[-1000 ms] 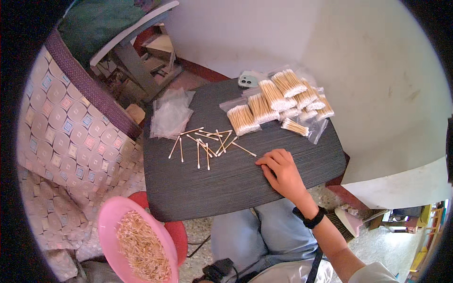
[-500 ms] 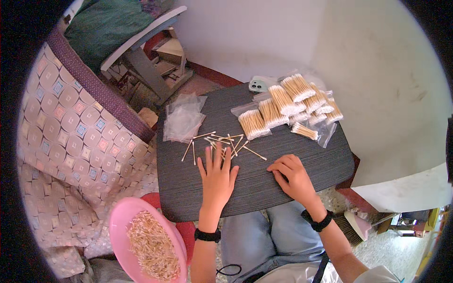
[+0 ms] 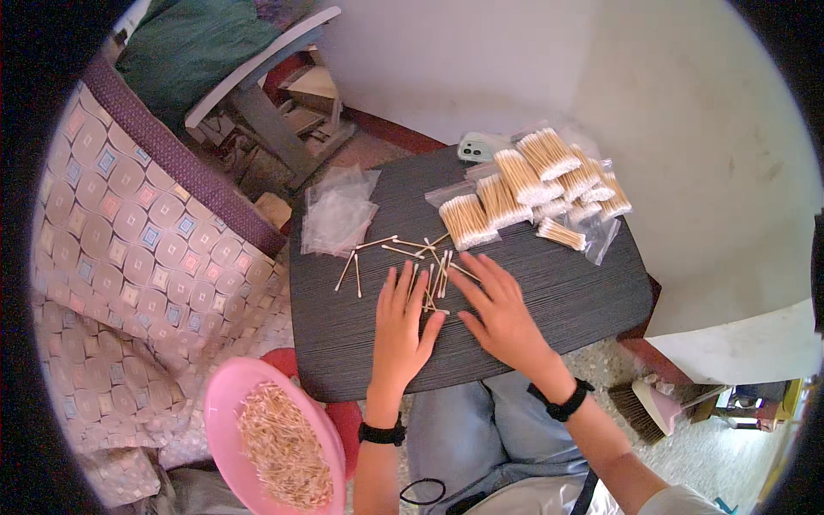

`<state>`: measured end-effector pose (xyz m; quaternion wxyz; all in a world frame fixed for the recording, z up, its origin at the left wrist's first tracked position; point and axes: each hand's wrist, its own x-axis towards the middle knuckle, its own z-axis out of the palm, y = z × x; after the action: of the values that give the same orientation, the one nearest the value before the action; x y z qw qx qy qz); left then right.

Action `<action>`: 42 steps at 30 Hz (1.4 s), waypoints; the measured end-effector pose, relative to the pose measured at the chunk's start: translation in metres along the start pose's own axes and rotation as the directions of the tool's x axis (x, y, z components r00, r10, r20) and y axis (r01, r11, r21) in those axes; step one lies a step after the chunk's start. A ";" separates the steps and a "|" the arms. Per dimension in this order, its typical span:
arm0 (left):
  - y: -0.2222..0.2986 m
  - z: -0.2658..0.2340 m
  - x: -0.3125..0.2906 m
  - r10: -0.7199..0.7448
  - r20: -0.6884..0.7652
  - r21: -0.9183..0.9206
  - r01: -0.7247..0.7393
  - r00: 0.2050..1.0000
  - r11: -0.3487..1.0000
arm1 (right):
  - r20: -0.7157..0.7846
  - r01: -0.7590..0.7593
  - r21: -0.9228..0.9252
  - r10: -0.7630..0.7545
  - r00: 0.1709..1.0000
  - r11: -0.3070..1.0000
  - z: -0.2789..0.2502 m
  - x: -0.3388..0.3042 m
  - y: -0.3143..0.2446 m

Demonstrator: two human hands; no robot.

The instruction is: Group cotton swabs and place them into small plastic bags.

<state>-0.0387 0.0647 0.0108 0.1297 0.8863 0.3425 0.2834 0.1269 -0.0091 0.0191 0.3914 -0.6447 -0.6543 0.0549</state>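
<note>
Loose swabs [image 3: 403,252] mid-tbl [image 3: 343,360], bagged pile [image 3: 525,176] behind R

L hand [image 3: 401,333] & R hand [image 3: 505,322] side by side over tbl, ctr of frame; loose swabs btwn & beyond them. Bag stack [image 3: 339,210] upper L of tbl. Bagged pile upper R, w/ phone [image 3: 472,148] behind it nr tbl's far edge & small bundle [image 3: 562,233] in front. Basin [image 3: 221,421] lower L of frame, beside tbl, more swabs [image 3: 283,446] inside. Broom [image 3: 637,412] lower R, on floor [image 3: 687,459]. Cloth [image 3: 129,232] along L edge; wall [image 3: 687,172] upper R.

Two hands [image 3: 398,336], roughly nine packets [image 3: 468,221]
</note>
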 end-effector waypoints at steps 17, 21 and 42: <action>-0.001 -0.002 -0.003 -0.127 -0.059 -0.299 0.104 0.990 0.949 | 0.078 0.209 -0.162 -0.198 0.977 0.965 0.019 0.006 0.004; -0.005 -0.001 -0.001 -0.141 -0.116 -0.314 0.098 0.983 0.944 | 0.064 0.152 -0.069 -0.147 0.987 0.986 0.020 0.005 0.006; -0.003 -0.004 -0.003 -0.101 -0.030 -0.246 0.091 0.994 0.965 | -0.014 0.198 0.096 -0.197 0.980 0.976 0.010 0.002 0.005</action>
<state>-0.0439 0.0648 0.0116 0.2439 0.8399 0.3503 0.3353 0.1254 -0.0018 0.0098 0.4270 -0.5568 -0.7110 0.0460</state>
